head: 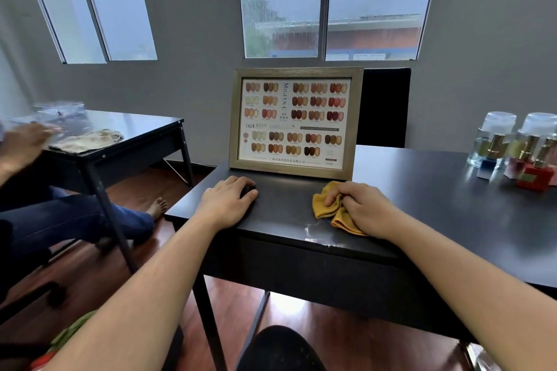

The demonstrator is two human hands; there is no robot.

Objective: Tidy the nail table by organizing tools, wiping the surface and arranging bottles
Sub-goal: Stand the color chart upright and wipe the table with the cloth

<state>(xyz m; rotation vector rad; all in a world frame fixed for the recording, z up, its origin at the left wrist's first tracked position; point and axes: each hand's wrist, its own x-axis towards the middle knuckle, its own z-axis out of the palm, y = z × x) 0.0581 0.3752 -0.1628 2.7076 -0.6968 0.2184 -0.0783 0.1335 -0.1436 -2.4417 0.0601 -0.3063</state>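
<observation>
The fingers (pixel 236 182) of the left hand (pixel 224 203) curl over a small dark object (pixel 249 190) near the front left corner of the black nail table (pixel 437 214); most of it is hidden, so I cannot tell what it is. The right hand (pixel 366 208) lies to the right of it, and its fingers (pixel 335 196) bunch and grip a mustard-yellow cloth (pixel 324 206) that is pressed flat on the tabletop close to the front edge. Pale smears show on the surface just in front of the cloth.

Just behind both hands I see a framed nail colour chart (pixel 295 122), propped upright and leaning back a little, with the cloth's far corner close to its lower right corner. A black chair back (pixel 384 105) stands behind it.

At the table's far right the bottles are grouped: two clear bottles with frosted caps (pixel 497 126) at the back, and gold-capped polish bottles in front of them, one blue (pixel 488 165) and one red (pixel 535 177).

To the left stands a second black table (pixel 144 129) with a pale cloth (pixel 87 140) and a clear plastic box (pixel 58 108) on it. Another person's hand (pixel 22 141) reaches over it, blurred, and a jeans-clad leg (pixel 90 220) and a bare foot (pixel 158 206) show below.
</observation>
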